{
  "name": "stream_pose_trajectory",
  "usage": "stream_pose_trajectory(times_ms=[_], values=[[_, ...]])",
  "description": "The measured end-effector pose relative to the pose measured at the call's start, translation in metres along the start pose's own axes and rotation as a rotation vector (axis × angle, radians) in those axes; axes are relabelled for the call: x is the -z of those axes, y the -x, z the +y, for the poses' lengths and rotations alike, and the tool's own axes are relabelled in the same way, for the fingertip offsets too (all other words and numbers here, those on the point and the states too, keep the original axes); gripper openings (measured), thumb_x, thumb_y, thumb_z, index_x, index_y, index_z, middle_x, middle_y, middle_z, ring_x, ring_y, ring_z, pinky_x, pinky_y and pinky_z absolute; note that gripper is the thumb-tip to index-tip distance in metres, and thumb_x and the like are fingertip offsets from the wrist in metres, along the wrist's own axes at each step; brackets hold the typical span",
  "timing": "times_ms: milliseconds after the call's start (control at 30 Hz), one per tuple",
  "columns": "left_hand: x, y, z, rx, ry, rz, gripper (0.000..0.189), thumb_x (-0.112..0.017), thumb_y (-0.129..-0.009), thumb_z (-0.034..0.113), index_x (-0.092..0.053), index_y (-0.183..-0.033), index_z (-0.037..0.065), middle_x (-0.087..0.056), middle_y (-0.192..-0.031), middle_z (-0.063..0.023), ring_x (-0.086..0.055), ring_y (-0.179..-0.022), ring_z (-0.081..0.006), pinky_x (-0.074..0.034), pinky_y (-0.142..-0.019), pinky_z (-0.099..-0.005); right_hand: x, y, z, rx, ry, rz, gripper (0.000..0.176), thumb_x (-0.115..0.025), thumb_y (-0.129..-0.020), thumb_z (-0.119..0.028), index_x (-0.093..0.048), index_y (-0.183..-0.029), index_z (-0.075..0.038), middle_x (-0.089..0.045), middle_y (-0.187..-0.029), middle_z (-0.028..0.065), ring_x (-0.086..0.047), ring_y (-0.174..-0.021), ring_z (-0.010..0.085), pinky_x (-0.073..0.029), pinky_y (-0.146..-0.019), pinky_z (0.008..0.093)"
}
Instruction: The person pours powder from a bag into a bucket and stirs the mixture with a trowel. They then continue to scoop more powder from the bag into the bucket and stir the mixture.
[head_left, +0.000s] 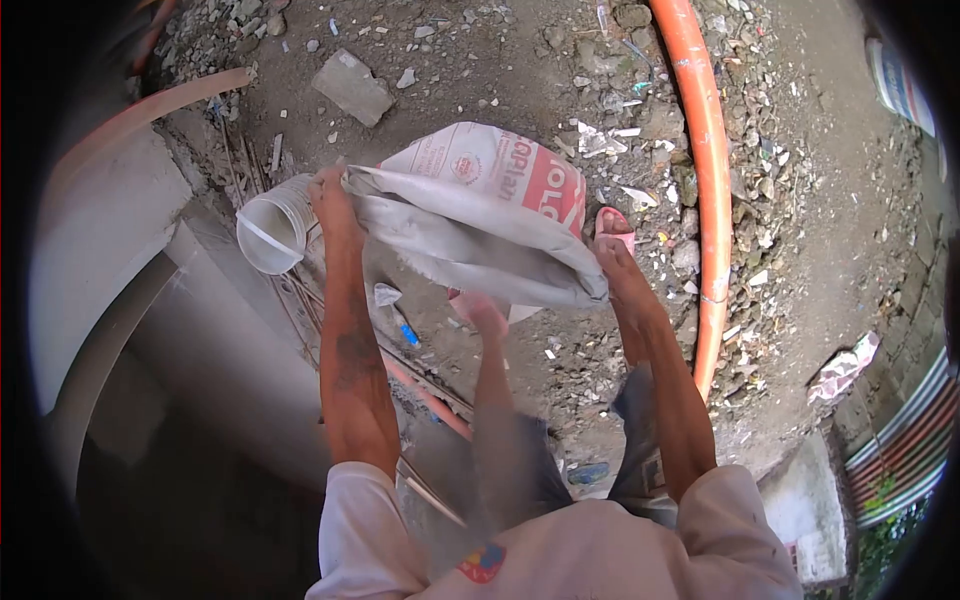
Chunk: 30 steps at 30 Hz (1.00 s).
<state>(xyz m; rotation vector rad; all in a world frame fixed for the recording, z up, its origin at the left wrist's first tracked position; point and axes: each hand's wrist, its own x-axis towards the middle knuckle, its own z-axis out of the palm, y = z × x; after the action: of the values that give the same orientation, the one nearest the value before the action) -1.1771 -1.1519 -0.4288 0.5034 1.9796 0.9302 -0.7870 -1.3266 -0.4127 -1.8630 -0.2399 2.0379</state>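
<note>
A large white sack with red print (pixel 490 180) hangs in front of me, its wide mouth facing up toward me. My left hand (pixel 335 205) is closed on the left corner of its rim. At the rim's right corner, my right hand (pixel 622 275) grips the folded edge. The rim is stretched between both hands, and the inside looks grey and dusty; its contents cannot be made out. A white bucket (pixel 270 235) is just left of my left hand.
A thick orange pipe (pixel 708 200) runs along the right over rubble. A concrete block (pixel 353 87) lies beyond the sack. Thin rods and an orange pipe (pixel 425 395) lie left of my legs. A pale wall (pixel 120 215) stands at left, corrugated sheets (pixel 905 440) at right.
</note>
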Motion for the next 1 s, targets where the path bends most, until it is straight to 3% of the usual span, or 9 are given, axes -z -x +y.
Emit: stream_pose_trajectory(times_ms=[100, 233, 333, 433, 533, 600, 700, 867, 1000], values=[[-0.011, 0.053, -0.01, -0.176, -0.26, 0.283, 0.086, -0.064, -0.081, 0.046, -0.024, -0.138, -0.004, -0.035, -0.134, -0.0253, -0.037, -0.123, -0.0361, -0.03, -0.104, -0.0443, -0.048, 0.032, -0.057, 0.516, 0.802, 0.246, 0.074, -0.071, -0.077, -0.04, -0.039, -0.134, -0.008, -0.049, -0.123, 0.0131, -0.049, -0.114, 0.0283, -0.044, -0.086, 0.0373], [-0.035, 0.152, -0.008, 0.211, -0.446, 0.542, 0.09, -0.067, -0.08, 0.045, -0.022, -0.138, -0.007, -0.026, -0.136, -0.0288, -0.033, -0.126, -0.0377, -0.033, -0.104, -0.0448, -0.137, 0.027, -0.093, 1.064, 1.326, 0.348, 0.067, -0.072, -0.075, -0.033, -0.042, -0.13, -0.009, -0.045, -0.123, 0.0157, -0.047, -0.112, 0.0304, -0.046, -0.08, 0.0373], [-0.065, 0.163, -0.072, 0.274, -0.379, 0.463, 0.082, -0.067, -0.082, 0.04, -0.028, -0.133, -0.011, -0.041, -0.127, -0.0286, -0.048, -0.114, -0.0346, -0.043, -0.095, -0.0412, -0.167, -0.035, -0.071, 1.1, 1.422, 0.301, 0.053, -0.066, -0.081, -0.027, -0.046, -0.126, -0.008, -0.052, -0.116, 0.0176, -0.052, -0.108, 0.0332, -0.047, -0.078, 0.0404], [-0.079, 0.144, -0.086, 0.349, -0.09, 0.326, 0.063, -0.063, -0.088, 0.034, -0.042, -0.123, -0.013, -0.056, -0.115, -0.0252, -0.057, -0.099, -0.0303, -0.047, -0.085, -0.0373, -0.167, -0.068, -0.068, 0.775, 1.184, 0.003, 0.039, -0.058, -0.088, -0.023, -0.053, -0.121, -0.003, -0.062, -0.094, 0.0184, -0.061, -0.09, 0.0334, -0.046, -0.07, 0.0395], [-0.08, 0.139, -0.078, 0.493, 0.136, 0.281, 0.048, -0.056, -0.093, 0.034, -0.058, -0.107, -0.012, -0.063, -0.104, -0.0215, -0.06, -0.09, -0.0288, -0.046, -0.081, -0.0366, -0.154, -0.069, -0.084, 0.609, 1.003, 0.078, 0.03, -0.053, -0.093, -0.027, -0.059, -0.108, -0.002, -0.061, -0.074, 0.0184, -0.063, -0.071, 0.0323, -0.046, -0.063, 0.0379], [-0.061, 0.146, -0.072, 0.618, 0.23, 0.345, 0.049, -0.054, -0.093, 0.036, -0.058, -0.108, -0.011, -0.064, -0.102, -0.0212, -0.061, -0.089, -0.0302, -0.046, -0.082, -0.0372, -0.145, -0.076, -0.093, 0.515, 0.837, 0.114, 0.033, -0.048, -0.095, -0.033, -0.06, -0.099, -0.002, -0.063, -0.075, 0.0237, -0.063, -0.074, 0.0397, -0.046, -0.065, 0.0446], [-0.009, 0.161, -0.074, 0.605, -0.17, 0.186, 0.052, -0.051, -0.094, 0.037, -0.053, -0.114, -0.011, -0.061, -0.108, -0.0232, -0.06, -0.096, -0.0322, -0.046, -0.083, -0.0389, -0.156, -0.057, -0.124, 0.467, 0.896, 0.092, 0.036, -0.045, -0.096, -0.038, -0.057, -0.104, -0.004, -0.062, -0.078, 0.0257, -0.063, -0.078, 0.0412, -0.046, -0.068, 0.0455], [0.038, 0.161, -0.059, 0.594, -0.381, 0.149, 0.058, -0.049, -0.094, 0.037, -0.04, -0.125, -0.012, -0.059, -0.112, -0.0271, -0.059, -0.103, -0.0367, -0.045, -0.086, -0.0402, -0.191, -0.054, -0.133, 0.595, 1.105, 0.097, 0.035, -0.045, -0.097, -0.033, -0.051, -0.113, -0.003, -0.061, -0.089, 0.0275, -0.06, -0.085, 0.0432, -0.044, -0.072, 0.0466], [-0.011, 0.161, -0.055, 0.584, -0.135, 0.448, 0.05, -0.048, -0.094, 0.028, -0.044, -0.121, -0.013, -0.056, -0.114, -0.0306, -0.055, -0.107, -0.041, -0.043, -0.089, -0.0434, -0.216, -0.063, -0.118, 0.701, 1.132, 0.054, 0.032, -0.044, -0.097, -0.029, -0.052, -0.108, 0.0, -0.06, -0.086, 0.0299, -0.059, -0.082, 0.0466, -0.043, -0.069, 0.05]])
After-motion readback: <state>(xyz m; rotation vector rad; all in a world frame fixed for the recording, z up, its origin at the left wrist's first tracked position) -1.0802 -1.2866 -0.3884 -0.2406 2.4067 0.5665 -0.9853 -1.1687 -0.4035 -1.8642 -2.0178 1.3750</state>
